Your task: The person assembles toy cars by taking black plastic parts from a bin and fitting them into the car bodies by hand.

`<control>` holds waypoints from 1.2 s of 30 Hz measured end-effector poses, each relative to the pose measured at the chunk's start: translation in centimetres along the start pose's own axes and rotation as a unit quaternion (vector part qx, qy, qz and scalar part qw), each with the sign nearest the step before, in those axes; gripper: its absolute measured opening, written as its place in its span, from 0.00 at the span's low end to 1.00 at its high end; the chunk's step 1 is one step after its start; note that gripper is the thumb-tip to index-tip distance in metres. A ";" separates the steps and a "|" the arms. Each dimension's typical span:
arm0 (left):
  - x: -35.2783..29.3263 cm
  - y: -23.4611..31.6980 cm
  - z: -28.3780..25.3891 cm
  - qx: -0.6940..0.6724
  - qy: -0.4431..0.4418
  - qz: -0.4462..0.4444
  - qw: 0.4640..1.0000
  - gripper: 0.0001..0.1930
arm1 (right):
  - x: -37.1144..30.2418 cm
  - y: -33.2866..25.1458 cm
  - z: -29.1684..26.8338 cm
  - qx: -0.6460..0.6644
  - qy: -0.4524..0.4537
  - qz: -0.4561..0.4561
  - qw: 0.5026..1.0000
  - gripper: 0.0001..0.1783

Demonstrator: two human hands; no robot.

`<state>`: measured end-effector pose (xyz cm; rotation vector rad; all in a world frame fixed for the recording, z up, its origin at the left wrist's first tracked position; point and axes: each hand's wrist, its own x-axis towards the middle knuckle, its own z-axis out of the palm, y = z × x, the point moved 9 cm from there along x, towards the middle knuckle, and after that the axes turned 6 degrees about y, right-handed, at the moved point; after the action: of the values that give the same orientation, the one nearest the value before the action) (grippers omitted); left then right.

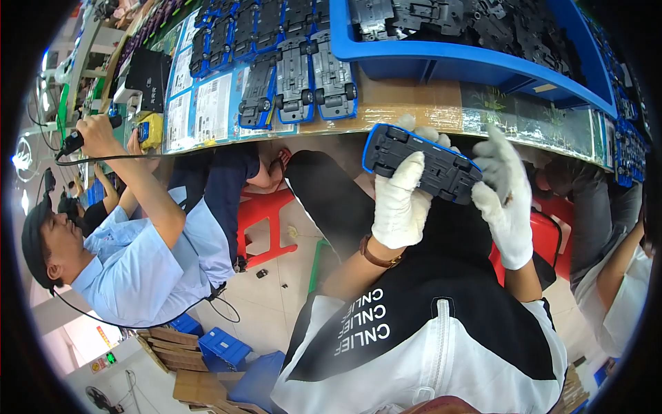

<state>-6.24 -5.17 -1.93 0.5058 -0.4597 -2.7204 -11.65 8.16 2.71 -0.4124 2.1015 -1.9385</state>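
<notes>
A toy car (426, 163) with a blue body and a black underside is held over my lap, just in front of the bench edge, its underside facing me. My left hand (403, 207), in a white glove, grips it with the thumb across the underside and the fingers behind the far side. At the car's right end is my right hand (507, 193), also gloved in white. Its fingers are apart, with the thumb close against that end; whether they touch it I cannot tell.
Rows of similar upturned toy cars (295, 79) lie on the bench (414, 103). A blue bin (441, 52) of black chassis parts stands at its edge. On the left, a co-worker (138, 255) holds a dark corded tool (72, 143). Red stools (265, 221) are below; another person sits at right.
</notes>
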 end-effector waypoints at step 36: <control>-0.1 0.5 0.7 0.069 0.005 0.128 0.989 0.22 | -1.4 3.5 1.7 0.188 -0.032 0.145 0.971 0.31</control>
<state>-6.26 -5.43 -1.09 0.4623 -0.6661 -2.4513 -9.85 7.38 -0.93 -0.0815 1.5976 -2.0470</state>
